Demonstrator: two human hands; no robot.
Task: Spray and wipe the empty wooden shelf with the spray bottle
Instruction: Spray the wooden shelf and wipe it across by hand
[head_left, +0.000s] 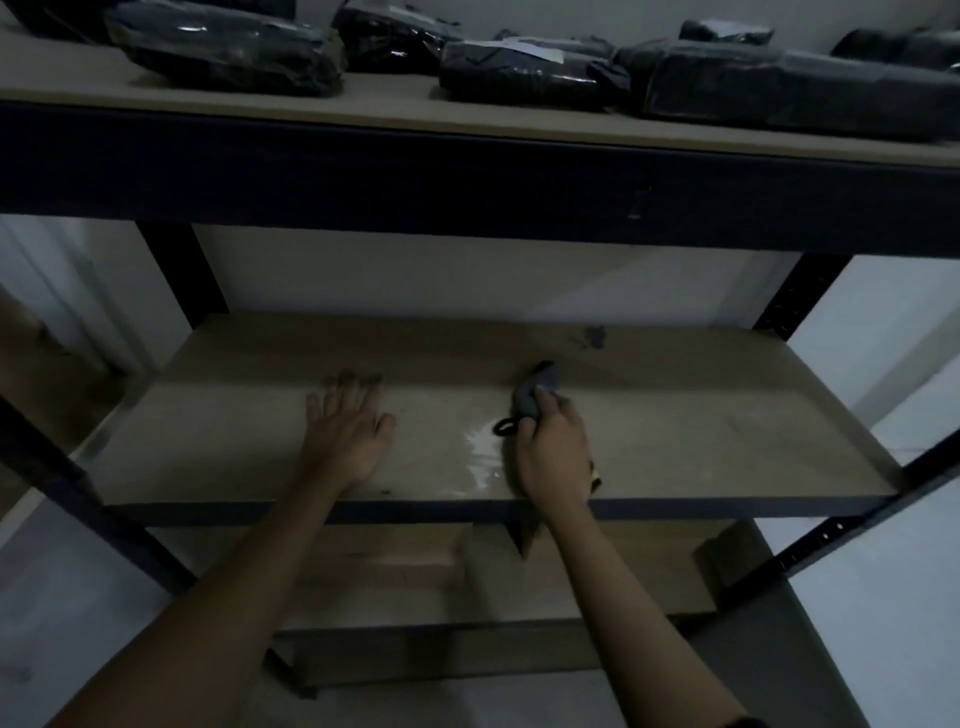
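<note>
Hands work the wooden shelf (675, 441): the left hand (345, 434) lies flat, fingers spread, holding nothing. The right hand (553, 452) grips a bunched grey cloth (535, 392) beside a wet patch (480, 452); dim light blurs detail.

Left hand (347, 431) lay flat on middle shelf (701, 441), left of centre. Right hand (553, 452) sat beside it to right, cloth (535, 397) bunched under fingers, on board. Wet patch (480, 452) between hands. Packages (545, 67) lined upper shelf (363, 111) above. Lower shelf (597, 577) beneath.
</note>
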